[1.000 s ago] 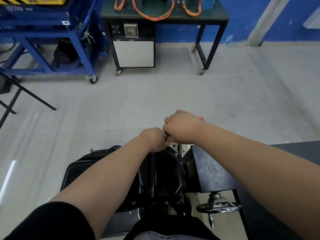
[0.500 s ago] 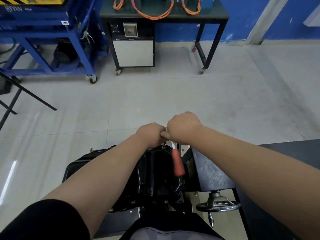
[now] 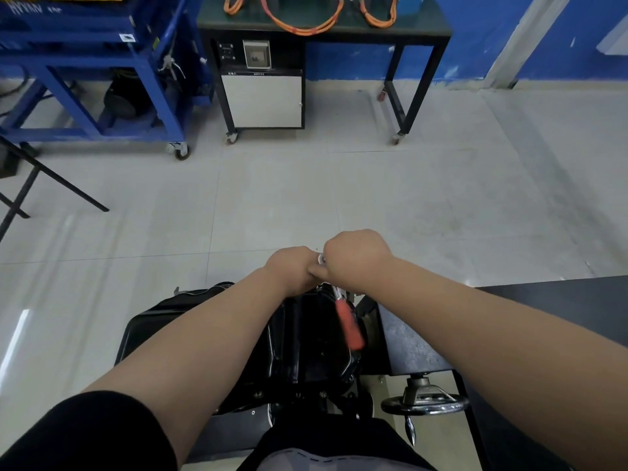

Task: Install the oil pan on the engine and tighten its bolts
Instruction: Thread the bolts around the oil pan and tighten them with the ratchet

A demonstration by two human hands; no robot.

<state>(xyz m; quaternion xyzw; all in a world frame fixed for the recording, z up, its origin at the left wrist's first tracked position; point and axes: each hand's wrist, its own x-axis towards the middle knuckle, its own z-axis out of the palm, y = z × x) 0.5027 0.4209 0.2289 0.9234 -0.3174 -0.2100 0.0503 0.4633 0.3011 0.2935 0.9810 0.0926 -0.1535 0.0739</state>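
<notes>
The black oil pan point(image 3: 306, 348) sits on the engine on a stand just in front of me, partly hidden by my forearms. Both hands meet at the pan's far edge. My right hand point(image 3: 355, 258) is curled round the metal head end of a ratchet wrench point(image 3: 346, 321), whose red handle hangs down toward me over the pan. My left hand point(image 3: 292, 268) is curled beside it, touching the right hand at the wrench head. What its fingers hold is hidden. The bolt under the hands is hidden.
A dark metal stand plate point(image 3: 407, 341) with a chrome handwheel point(image 3: 424, 402) lies right of the pan. Across the tiled floor stand a blue wheeled cart point(image 3: 102, 79) and a black bench point(image 3: 323, 32) with orange cables. A black folding frame point(image 3: 51, 178) is at the left.
The red wrench handle swung from behind my right hand round to hang toward me over the pan. Both hands stayed at the far edge, shifting slightly.
</notes>
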